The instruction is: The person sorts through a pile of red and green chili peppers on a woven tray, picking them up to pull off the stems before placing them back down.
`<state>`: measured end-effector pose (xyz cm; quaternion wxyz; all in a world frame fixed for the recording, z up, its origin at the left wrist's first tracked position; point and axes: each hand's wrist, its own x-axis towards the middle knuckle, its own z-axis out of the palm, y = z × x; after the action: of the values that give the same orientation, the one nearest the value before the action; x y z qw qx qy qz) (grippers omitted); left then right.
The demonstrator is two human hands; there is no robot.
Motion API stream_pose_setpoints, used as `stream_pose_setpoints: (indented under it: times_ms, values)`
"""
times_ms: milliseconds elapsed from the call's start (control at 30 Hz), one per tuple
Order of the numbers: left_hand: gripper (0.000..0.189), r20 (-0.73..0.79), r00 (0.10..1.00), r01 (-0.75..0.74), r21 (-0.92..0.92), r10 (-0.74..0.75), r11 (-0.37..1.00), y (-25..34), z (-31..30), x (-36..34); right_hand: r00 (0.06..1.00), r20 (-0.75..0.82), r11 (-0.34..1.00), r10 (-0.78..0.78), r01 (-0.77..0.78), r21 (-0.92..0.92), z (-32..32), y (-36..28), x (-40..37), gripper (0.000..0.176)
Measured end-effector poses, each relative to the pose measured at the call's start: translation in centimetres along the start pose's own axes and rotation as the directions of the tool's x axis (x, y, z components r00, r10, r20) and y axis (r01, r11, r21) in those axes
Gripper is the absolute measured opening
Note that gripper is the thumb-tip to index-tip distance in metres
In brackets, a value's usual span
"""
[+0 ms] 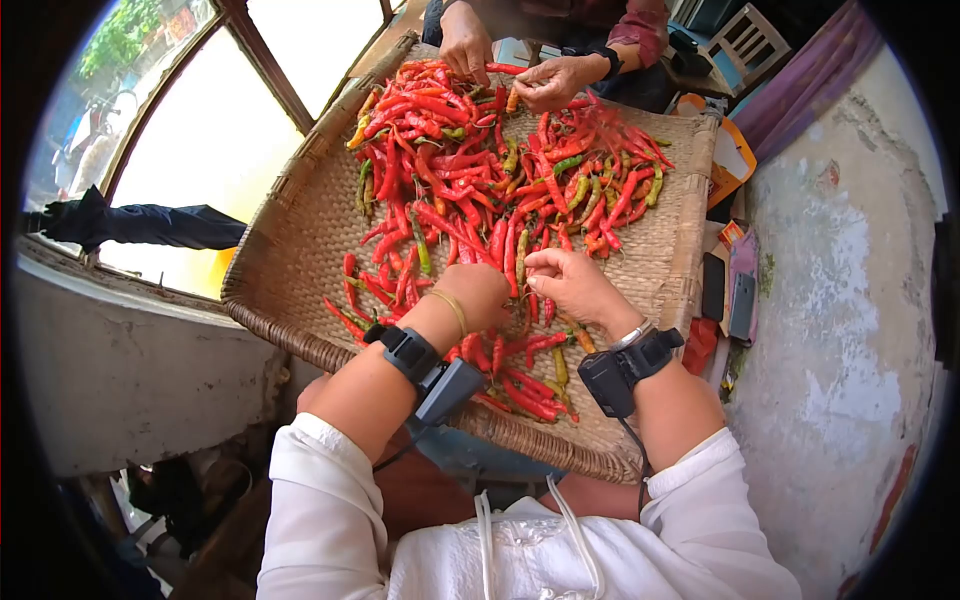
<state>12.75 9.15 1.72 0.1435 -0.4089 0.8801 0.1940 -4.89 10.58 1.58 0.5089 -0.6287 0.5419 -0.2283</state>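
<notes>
Many long chili peppers (450,185), mostly red with some green and yellowish, are heaped and scattered in a large woven basket tray (300,225). Over the near part of the heap, my left hand (478,296) is closed, its back toward me and its fingertips hidden; red chilies lie right beside its fingers. Close on its right, my right hand (578,288) has thumb and fingers drawn together in a pinch among the peppers. A yellowish-red chili (521,255) lies by those fingertips. Whatever either hand holds is too covered to make out.
Across the tray, another person's hands (545,82) handle a red chili. A dark folded umbrella (165,226) hangs by the window at left. Rough plaster wall (840,330) rises on the right, with boxes and packets (740,280) between it and the tray.
</notes>
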Motion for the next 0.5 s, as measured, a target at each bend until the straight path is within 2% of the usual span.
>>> stream_pose_setpoints:
  times_ms: [33, 67, 100, 167, 233, 267, 367, 433, 500]
  values:
    - [0.025, 0.003, 1.000, -0.001, 0.001, 0.001, 1.000, -0.5, -0.1, 0.2, 1.000, -0.001, 1.000, 0.002, -0.002, 0.002, 0.0, 0.0, 0.0, 0.028]
    - [0.023, -0.189, 0.980, 0.073, 0.045, -0.063, 0.996, -1.2, -0.3, 0.5, 0.997, -0.025, 0.990, -0.074, 0.070, -0.126, -0.1, 0.0, -0.1, 0.028]
    - [0.020, -0.375, 0.920, 0.153, 0.071, -0.116, 0.986, -1.4, -0.6, 0.5, 0.988, -0.038, 0.958, -0.149, 0.135, -0.253, -0.1, 0.1, -0.2, 0.027]
    - [0.020, -0.390, 0.915, 0.139, 0.064, -0.103, 0.988, -1.5, -1.5, 0.2, 0.988, -0.035, 0.943, -0.152, 0.134, -0.306, 0.0, -0.3, -0.3, 0.026]
    - [0.030, -0.312, 0.949, -0.031, 0.059, 0.048, 0.998, -1.3, -1.1, 0.6, 0.988, -0.031, 0.924, -0.153, 0.132, -0.360, 0.0, -0.6, -0.3, 0.024]
    - [0.039, -0.284, 0.954, -0.066, 0.104, 0.093, 0.992, -1.1, -0.4, 0.7, 0.986, -0.086, 0.947, -0.140, 0.108, -0.301, 0.0, -0.7, -0.3, 0.023]
    - [0.044, -0.363, 0.922, -0.096, 0.122, 0.134, 0.988, -0.8, 0.7, 1.0, 0.982, -0.151, 0.972, -0.117, 0.082, -0.220, 0.0, -0.5, -0.3, 0.022]
    - [0.038, -0.361, 0.921, -0.102, 0.135, 0.145, 0.986, -0.7, 0.5, 1.2, 0.979, -0.170, 0.977, -0.116, 0.082, -0.196, 0.0, -0.5, -0.2, 0.021]
    - [0.033, -0.255, 0.960, -0.076, 0.177, 0.120, 0.981, -0.5, 0.2, 1.3, 0.984, -0.150, 0.967, -0.097, 0.058, -0.248, 0.0, -0.3, -0.2, 0.021]
